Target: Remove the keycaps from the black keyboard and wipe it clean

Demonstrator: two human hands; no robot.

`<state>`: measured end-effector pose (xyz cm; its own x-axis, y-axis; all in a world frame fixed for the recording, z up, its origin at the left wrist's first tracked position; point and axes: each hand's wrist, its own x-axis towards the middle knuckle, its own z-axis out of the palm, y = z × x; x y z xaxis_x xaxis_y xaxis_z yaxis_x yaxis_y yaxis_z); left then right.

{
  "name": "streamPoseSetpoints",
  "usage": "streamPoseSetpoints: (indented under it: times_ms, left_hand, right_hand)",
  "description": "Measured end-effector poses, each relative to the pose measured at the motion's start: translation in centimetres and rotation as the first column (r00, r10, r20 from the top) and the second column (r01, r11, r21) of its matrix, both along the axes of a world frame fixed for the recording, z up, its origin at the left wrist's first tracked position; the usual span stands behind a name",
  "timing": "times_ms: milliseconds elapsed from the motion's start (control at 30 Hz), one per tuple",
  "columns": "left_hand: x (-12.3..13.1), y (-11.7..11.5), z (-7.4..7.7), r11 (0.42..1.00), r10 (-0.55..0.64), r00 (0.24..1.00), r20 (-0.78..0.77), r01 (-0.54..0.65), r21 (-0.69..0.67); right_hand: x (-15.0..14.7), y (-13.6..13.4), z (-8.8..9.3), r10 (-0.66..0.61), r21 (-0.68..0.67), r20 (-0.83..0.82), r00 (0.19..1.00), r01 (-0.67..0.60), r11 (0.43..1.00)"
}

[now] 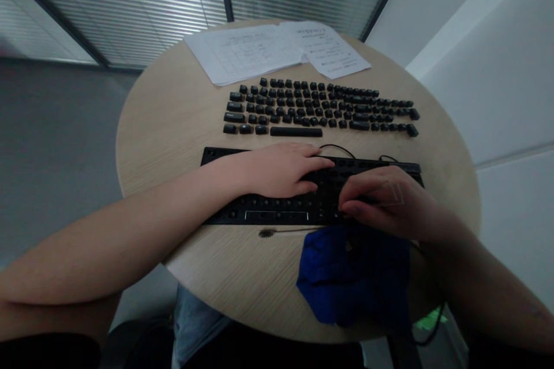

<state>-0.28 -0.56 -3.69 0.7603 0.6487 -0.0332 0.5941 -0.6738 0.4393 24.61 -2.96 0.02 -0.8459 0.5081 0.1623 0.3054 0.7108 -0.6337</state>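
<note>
Left hand [281,172]: flat, palm down, fingers loose, resting on the keyboard [277,210] centre; grips nothing.
Right hand [385,203]: fingers curled over the keyboard's right part; pinching anything or not, cannot tell.
Keyboard: bare of caps, long axis left-right, under both hands.
Keycaps [320,108]: rows on table [173,127], beyond keyboard, apart; left hand nearer.
Blue cloth [346,282]: just beside right hand.

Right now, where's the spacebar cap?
Head view, mid-table: the spacebar cap lies at the near edge of the loose keycaps, just beyond the keyboard, ahead of the left hand.
</note>
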Motion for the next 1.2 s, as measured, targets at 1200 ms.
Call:
streamPoseSetpoints:
  times_ms: [1200]
  left_hand:
    - [-2.4,0.0,4.1,0.964,-0.18,0.982,-0.05,0.167,-0.205]
  right_hand:
    - [0.6,-1.5,-4.0,-0.069,0.06,-0.187,0.98,0.081,0.995]
